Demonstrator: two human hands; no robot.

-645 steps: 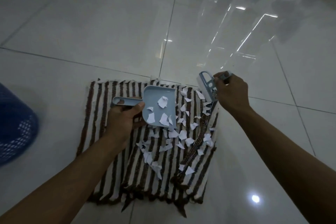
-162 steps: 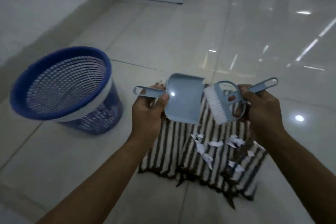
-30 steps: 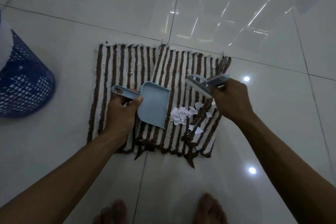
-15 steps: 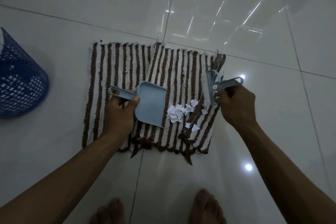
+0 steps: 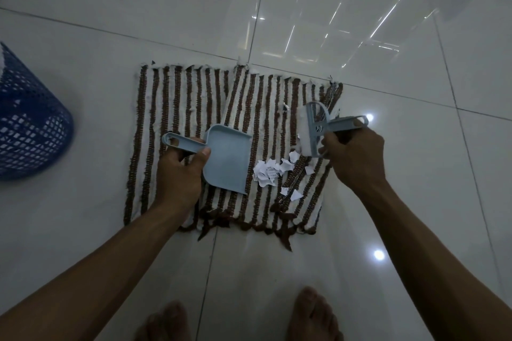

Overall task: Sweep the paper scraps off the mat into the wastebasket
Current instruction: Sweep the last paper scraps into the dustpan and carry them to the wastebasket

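Striped mat (image 5: 177, 108), wastebasket (image 5: 30, 130) on floor (image 5: 138, 8)

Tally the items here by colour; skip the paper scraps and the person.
Light blue: 2, the dustpan and the hand brush
Dark blue: 1, the mesh wastebasket
Brown-and-white striped: 1, the mat
Total: 4

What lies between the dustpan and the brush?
Head view: a heap of paper scraps on the mat lies between dustpan and brush.
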